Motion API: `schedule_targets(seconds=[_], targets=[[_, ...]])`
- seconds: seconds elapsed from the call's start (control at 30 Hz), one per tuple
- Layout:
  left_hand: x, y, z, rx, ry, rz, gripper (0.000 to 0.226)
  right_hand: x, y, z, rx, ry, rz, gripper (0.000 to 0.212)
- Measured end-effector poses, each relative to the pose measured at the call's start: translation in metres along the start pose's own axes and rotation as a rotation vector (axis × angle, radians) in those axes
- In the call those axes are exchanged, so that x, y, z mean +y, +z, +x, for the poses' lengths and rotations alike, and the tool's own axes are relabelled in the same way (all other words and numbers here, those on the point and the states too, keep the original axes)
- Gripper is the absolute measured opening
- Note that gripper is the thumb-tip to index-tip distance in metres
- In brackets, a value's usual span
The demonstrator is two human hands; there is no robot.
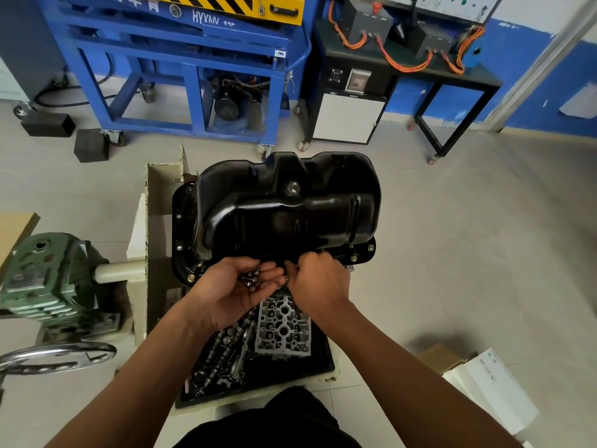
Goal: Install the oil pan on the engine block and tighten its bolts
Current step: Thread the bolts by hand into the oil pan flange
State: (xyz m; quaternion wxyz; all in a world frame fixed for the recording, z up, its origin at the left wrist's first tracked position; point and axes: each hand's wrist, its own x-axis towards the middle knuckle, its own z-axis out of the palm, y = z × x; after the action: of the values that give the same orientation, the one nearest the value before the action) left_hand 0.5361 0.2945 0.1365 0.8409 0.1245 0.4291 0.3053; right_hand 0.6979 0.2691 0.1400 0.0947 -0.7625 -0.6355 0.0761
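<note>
Oil pan point(284, 208) at frame centre, black, bottom side up, drain plug facing up. Seated bolts point(353, 258) show in its rim at the 4 and 7 o'clock corners.

Left hand point(226, 292) at the pan's 6 o'clock edge, palm up, cupping a cluster of loose bolts point(252, 279). Right hand point(319, 279) just at 3 o'clock of it, fingers curled toward that palm; whether they grip a bolt is hidden.

Tray point(324, 367) at 6 o'clock of the hands holds a cylinder head point(284, 328) and camshafts point(219, 350).

Green gearbox point(42, 279) at 9 o'clock, handwheel point(58, 354) at 8 o'clock. Blue frame point(190, 59) at 11 o'clock.
</note>
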Motion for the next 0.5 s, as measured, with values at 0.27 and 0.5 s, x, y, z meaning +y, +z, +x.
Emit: schedule_targets(seconds=[0.27,0.5], targets=[[-0.005,-0.002,-0.002,0.015,0.093,0.034,0.03,-0.018,-0.012,-0.021,0.117,-0.332,0.479,0.01],[-0.009,-0.001,-0.013,0.083,0.107,0.168,0.028,-0.022,-0.002,-0.023,-0.048,-0.336,0.453,0.016]])
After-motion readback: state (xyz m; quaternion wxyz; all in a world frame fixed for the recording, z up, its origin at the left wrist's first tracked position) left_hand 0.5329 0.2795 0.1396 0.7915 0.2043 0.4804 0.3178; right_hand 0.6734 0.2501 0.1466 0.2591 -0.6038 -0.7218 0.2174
